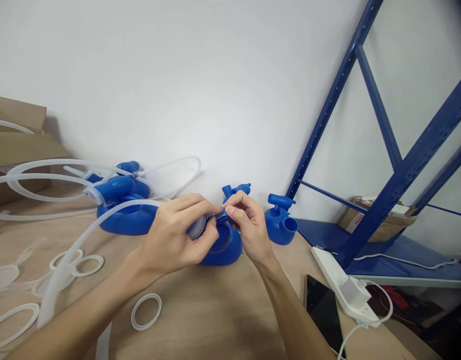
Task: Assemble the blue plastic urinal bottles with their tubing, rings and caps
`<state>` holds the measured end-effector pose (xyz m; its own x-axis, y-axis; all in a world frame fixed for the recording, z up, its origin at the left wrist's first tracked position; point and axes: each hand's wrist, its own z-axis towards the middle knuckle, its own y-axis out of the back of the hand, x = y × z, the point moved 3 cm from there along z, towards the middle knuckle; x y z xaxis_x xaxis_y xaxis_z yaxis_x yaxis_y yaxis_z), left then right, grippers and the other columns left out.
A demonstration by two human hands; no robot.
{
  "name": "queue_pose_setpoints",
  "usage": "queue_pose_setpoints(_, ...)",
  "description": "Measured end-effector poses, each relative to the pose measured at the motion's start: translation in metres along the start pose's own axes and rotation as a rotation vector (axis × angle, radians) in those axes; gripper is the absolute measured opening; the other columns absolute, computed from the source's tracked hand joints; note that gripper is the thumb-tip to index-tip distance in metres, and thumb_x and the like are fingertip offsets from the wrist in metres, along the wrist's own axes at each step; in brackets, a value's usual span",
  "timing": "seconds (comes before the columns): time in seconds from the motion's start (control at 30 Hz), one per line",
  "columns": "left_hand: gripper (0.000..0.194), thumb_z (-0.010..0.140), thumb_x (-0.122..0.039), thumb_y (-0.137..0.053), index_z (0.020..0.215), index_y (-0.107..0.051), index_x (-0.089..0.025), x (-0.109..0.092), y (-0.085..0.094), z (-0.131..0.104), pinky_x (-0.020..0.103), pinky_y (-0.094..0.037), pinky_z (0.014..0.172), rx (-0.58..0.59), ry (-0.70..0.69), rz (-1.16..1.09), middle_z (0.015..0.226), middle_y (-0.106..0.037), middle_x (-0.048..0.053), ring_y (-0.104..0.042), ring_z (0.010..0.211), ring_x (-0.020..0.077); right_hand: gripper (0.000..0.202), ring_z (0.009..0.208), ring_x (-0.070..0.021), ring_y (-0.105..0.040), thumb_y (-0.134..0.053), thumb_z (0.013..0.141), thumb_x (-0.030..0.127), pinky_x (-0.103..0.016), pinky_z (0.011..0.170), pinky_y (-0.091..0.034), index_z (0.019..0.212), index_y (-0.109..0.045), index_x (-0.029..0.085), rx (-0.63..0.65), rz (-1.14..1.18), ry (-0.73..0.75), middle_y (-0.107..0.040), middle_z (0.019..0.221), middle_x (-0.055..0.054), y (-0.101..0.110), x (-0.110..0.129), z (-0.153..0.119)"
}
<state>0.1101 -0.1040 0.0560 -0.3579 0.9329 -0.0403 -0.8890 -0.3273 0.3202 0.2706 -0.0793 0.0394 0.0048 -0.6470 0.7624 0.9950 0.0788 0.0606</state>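
A blue plastic bottle (229, 250) stands on the table in front of me, its upper part largely hidden by my hands. My left hand (178, 232) is closed around the bottle's neck, where a translucent round cap (196, 227) shows between thumb and fingers. With thumb and fingertips together, my right hand (249, 225) pinches a small blue part at the top of the bottle; its exact shape is hidden. A translucent hose (99, 222) curves from beside my left hand toward the lower left.
Other blue bottles stand at left (127, 217) and right (280, 230). White rings (146, 311) lie on the wooden table (200, 320). A cardboard box (20, 147) is far left. At right are a phone (322, 310), a power strip (331, 267) and a blue metal rack (380, 215).
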Motion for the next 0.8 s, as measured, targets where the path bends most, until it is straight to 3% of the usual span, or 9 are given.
queue_pose_setpoints(0.43, 0.020, 0.088, -0.008, -0.051, 0.076, -0.064, -0.016, 0.006, 0.002, -0.003, 0.026, -0.047, 0.059, 0.147, -0.040, -0.007, 0.074, -0.066, 0.002, -0.059, 0.062, 0.0122, 0.009, 0.053, -0.0091, -0.030, -0.055, 0.081, 0.026, -0.023, 0.048, -0.023, 0.074, -0.056, 0.021, 0.102, 0.104, -0.170, -0.039, 0.062, 0.007, -0.008, 0.004, -0.002)
queue_pose_setpoints(0.57, 0.023, 0.092, -0.011, -0.047, 0.078, -0.065, -0.016, 0.007, 0.002, -0.004, 0.028, -0.045, 0.058, 0.202, -0.080, 0.031, 0.070, -0.059, 0.002, -0.054, 0.060, 0.0138, 0.010, 0.051, -0.0082, -0.029, -0.053, 0.079, 0.027, -0.023, 0.045, -0.022, 0.072, -0.055, 0.020, 0.116, 0.084, -0.213, -0.038, 0.060, 0.007, -0.009, 0.001, -0.002)
queue_pose_setpoints(0.8, 0.023, 0.092, -0.012, -0.046, 0.081, -0.065, -0.016, 0.010, -0.001, -0.005, 0.032, -0.040, 0.057, 0.254, -0.204, 0.108, 0.074, -0.064, 0.004, -0.056, 0.063, 0.0164, 0.008, 0.043, -0.0065, -0.029, -0.056, 0.072, 0.028, -0.021, 0.040, -0.020, 0.069, -0.053, 0.021, 0.125, 0.142, -0.306, -0.038, 0.053, 0.009, -0.006, -0.013, 0.001)
